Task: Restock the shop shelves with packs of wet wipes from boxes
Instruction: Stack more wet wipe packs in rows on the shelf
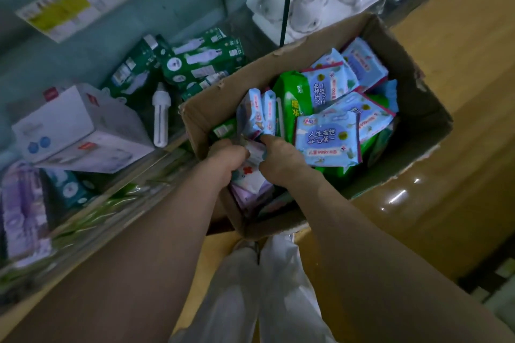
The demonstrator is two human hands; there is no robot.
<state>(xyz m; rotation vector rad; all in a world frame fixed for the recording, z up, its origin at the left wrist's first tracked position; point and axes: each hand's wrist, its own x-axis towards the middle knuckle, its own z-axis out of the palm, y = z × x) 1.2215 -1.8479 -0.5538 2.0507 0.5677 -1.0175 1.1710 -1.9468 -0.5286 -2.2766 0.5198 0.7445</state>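
the small pink-and-white pack (255,152) lies in the near-left corner of the cardboard box (418,122), below upright blue packs (257,114). left grip (230,159) and right grip (280,163) both curl round it, one per end. risk: slick film may slip on lifting, and leaning neighbours may snag and tumble. the adjacent shelf (117,189) is crowded with green cartons (200,64); careless placement could topple stock.

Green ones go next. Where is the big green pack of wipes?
Head view: the green pack stands in the cardboard box, left of its middle, upright blue packs on its left, flat blue packs on its right.
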